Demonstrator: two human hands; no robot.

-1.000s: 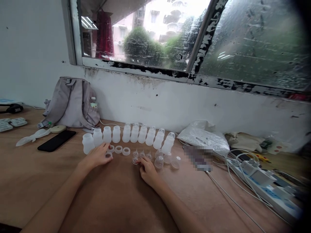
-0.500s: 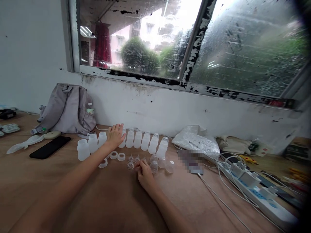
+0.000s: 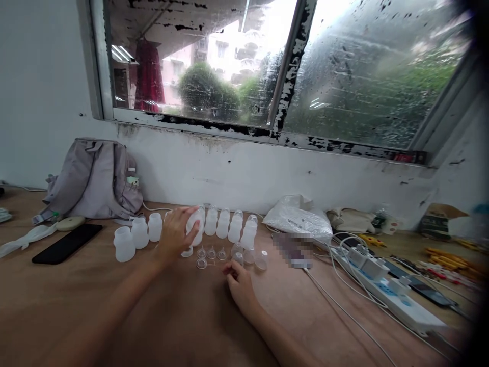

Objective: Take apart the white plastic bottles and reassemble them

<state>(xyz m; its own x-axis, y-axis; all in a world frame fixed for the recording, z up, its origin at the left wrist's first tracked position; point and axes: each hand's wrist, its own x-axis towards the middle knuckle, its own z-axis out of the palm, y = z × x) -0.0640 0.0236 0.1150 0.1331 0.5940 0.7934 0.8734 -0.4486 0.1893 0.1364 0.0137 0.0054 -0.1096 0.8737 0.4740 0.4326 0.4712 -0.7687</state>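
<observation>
My left hand (image 3: 176, 234) reaches over the table with fingers on one side and thumb on the other of a milky-white baby bottle (image 3: 196, 228), which it grips. This hand hides part of the bottle row and most of the rings below it. On the table close by are small clear bottle nipples (image 3: 211, 253). My right hand (image 3: 240, 288) rests on the table, fingers loosely curled and nothing visible in them. It lies beside several clear domed bottle caps (image 3: 262, 261). More capped bottles (image 3: 223, 224) stand to the right of the held one; open-topped bottles (image 3: 125, 245) stand at left.
A grey backpack (image 3: 95, 178) leans on the wall at left, near a black phone (image 3: 68, 243). A plastic bag (image 3: 300, 221), a charging cable and a white power strip (image 3: 397, 300) with plugs lie at right. The window is above.
My left hand has come back toward me, now closed around a bottle from the row. My right hand has drawn slightly back from the nipples. The camera view has shifted to the right.
</observation>
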